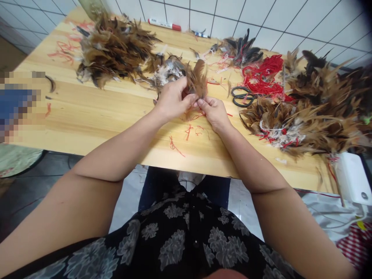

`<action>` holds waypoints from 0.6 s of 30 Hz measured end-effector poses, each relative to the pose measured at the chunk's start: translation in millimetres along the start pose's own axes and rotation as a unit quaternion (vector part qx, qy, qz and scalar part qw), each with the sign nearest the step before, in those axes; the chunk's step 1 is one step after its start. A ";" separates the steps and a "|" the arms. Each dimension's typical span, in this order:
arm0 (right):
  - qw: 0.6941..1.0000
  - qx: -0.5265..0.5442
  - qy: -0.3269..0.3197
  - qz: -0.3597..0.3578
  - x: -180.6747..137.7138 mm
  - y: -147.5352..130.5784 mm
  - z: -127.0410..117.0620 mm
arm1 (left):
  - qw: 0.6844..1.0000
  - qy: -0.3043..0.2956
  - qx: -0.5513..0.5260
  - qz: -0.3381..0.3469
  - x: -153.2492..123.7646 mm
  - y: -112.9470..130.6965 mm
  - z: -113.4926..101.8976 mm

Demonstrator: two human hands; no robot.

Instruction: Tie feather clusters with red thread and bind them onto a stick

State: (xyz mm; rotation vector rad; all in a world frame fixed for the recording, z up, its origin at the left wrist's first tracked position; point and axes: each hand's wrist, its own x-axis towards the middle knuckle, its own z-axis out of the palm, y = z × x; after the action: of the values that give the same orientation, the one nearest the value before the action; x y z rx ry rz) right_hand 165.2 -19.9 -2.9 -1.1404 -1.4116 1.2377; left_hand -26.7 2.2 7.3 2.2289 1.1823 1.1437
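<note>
Over the middle of the wooden table [95,112], my left hand [172,100] is closed around a small bunch of brown feathers [197,79], which stands up above my fingers. My right hand [214,111] pinches the base of the same bunch from the right, fingertips touching those of my left hand. Thin red thread [195,116] trails down from the bunch onto the table below my hands.
A big heap of brown feathers [114,48] lies at the back left, another feather pile [316,112] at the right. Black scissors [242,96] and tangled red string [263,75] sit right of my hands. A marker [164,24] lies at the far edge. Red thread scraps [176,146] dot the table.
</note>
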 end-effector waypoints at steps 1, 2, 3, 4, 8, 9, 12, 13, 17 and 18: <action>1.000 0.000 -0.001 -0.004 0.4 1.2 -0.3 | 1.000 0.003 -0.001 -0.011 0.7 0.4 1.9; 1.000 -0.001 0.000 -0.008 0.8 2.5 -0.7 | 1.000 0.002 -0.003 -0.021 1.7 0.9 2.5; 1.000 -0.003 0.004 -0.010 1.2 3.6 -1.1 | 1.000 0.001 -0.004 -0.027 3.3 1.1 1.2; 1.000 -0.005 0.010 -0.011 1.7 4.6 -1.4 | 0.999 0.004 -0.002 -0.031 5.4 0.5 -2.4; 0.999 -0.009 0.052 0.005 3.9 4.7 -2.5 | 0.994 0.087 0.045 -0.057 17.9 -19.5 -36.6; 0.998 -0.012 0.062 0.010 4.4 4.2 -2.8 | 0.989 0.114 0.069 -0.066 21.0 -29.6 -47.1; 0.997 -0.018 0.077 0.017 5.8 3.1 -4.2 | 0.982 0.112 0.115 -0.097 26.9 -63.2 -70.0; 0.997 -0.018 0.077 0.015 6.2 3.4 -4.7 | 0.984 0.087 0.119 -0.104 27.6 -72.2 -73.2; 0.997 -0.022 0.073 0.003 8.3 7.3 -7.4 | 0.967 0.010 0.207 -0.149 26.3 -83.1 -70.5; 0.997 -0.023 0.073 0.001 9.1 8.8 -8.0 | 0.958 -0.016 0.241 -0.153 25.6 -81.0 -68.6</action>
State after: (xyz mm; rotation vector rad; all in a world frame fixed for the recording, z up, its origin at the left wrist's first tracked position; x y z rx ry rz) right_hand 172.3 -9.2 -10.6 -1.2385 -1.3342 1.1058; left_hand -114.8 66.7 9.9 2.2597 1.8749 0.7507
